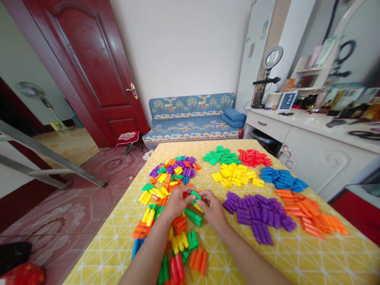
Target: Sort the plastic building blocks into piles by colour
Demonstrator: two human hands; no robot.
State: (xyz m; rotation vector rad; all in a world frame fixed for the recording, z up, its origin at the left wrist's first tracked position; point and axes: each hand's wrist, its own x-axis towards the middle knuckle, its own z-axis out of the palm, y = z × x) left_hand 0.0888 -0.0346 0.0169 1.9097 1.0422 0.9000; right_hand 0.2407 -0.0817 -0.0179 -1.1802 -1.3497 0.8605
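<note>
My left hand [177, 204] and my right hand [213, 211] meet over the middle of the table, their fingertips closed on a small green plastic block [195, 194] between them. A yellow block shows just under it, partly hidden by the fingers; I cannot tell whether it is joined on. Close below lies another green block [193, 217]. Mixed ridged blocks in several colours spread around and beneath my left arm, among them yellow blocks [179, 242] and an orange block [198, 260]. Right of my right hand is a pile of purple blocks [258, 213].
Sorted piles lie farther off: yellow blocks [236, 174], green blocks [222, 155], red blocks [254, 157], blue blocks [282, 179] and orange blocks [310, 211]. A yellow patterned cloth [97, 253] covers the table. Beyond stand a blue sofa [190, 128] and a white dresser [332, 146].
</note>
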